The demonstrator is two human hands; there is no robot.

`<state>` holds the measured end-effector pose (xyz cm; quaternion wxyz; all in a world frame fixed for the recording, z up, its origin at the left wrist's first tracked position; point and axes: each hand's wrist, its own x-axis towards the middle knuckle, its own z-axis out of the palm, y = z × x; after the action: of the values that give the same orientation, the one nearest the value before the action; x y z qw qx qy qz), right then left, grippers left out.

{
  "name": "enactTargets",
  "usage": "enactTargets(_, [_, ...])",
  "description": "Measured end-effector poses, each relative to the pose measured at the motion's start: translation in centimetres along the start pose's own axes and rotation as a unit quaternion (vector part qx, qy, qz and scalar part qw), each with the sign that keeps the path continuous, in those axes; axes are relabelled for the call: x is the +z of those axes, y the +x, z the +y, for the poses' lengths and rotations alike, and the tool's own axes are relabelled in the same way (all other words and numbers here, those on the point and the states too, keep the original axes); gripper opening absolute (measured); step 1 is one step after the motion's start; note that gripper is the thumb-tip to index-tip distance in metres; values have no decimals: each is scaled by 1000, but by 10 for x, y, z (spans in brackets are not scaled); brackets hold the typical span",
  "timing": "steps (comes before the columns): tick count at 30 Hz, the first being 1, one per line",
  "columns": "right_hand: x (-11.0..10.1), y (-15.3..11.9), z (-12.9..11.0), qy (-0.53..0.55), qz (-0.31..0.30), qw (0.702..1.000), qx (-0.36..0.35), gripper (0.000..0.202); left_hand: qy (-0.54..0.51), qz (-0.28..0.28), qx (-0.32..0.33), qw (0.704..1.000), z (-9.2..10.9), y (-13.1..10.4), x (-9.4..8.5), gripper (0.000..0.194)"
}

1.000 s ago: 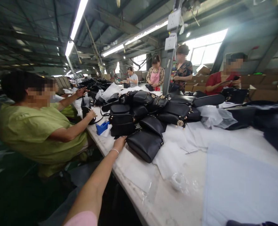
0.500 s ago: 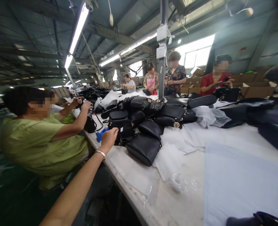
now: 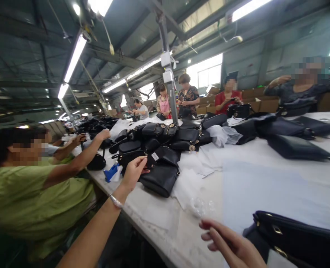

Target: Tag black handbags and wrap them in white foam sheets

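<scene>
My left hand (image 3: 134,173), with a silver bracelet at the wrist, is closed in a pinch in front of the pile of bags. A black hang tag (image 3: 160,155) with a small white label hangs by its fingertips and moves along with them; any string between is too fine to see. Just behind and below lies a black handbag (image 3: 160,180) on the table. At the lower right, my right hand (image 3: 231,242) has its fingers stretched out and holds nothing. Beside it is another black handbag (image 3: 290,234) with gold fittings, partly cut off by the frame.
The white-covered table (image 3: 159,212) carries more black bags, white wrapping sheets (image 3: 192,171), a clear tape roll (image 3: 198,206) and a blue tool (image 3: 111,172). A co-worker in green (image 3: 55,193) sits close on the left. Other people work along the far side, near a metal post (image 3: 169,82).
The view has turned right. My left hand has moved right over the bags with the hang tag. My right hand has come into view at the lower right, along with more of the nearby handbag.
</scene>
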<state>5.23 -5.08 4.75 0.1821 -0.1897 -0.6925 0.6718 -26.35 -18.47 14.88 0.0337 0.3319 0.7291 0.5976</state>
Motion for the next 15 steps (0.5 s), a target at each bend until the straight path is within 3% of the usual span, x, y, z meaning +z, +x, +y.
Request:
enactTargets(3, [5, 19, -27, 161, 64, 985, 7, 60, -23, -89, -10, 996, 20, -39, 39, 41])
enactTargets(5, [0, 25, -43, 257, 94, 962, 8, 54, -18, -149, -20, 988, 28, -66, 61, 35])
enactTargets(9, [-25, 17, -56, 376, 185, 907, -51, 37, 27, -228, -13, 973, 26, -105, 84, 29])
enactTargets(11, [-37, 4, -54, 369, 213, 902, -75, 35, 49, -246, -7, 968, 18, -106, 85, 29])
enactTargets(13, [-44, -13, -50, 323, 201, 921, -84, 38, 65, -249, -8, 966, 9, -96, 83, 30])
enactTargets(15, [-46, -29, -46, 260, 166, 949, -68, 41, 102, -212, 4, 972, 1, -83, 85, 29])
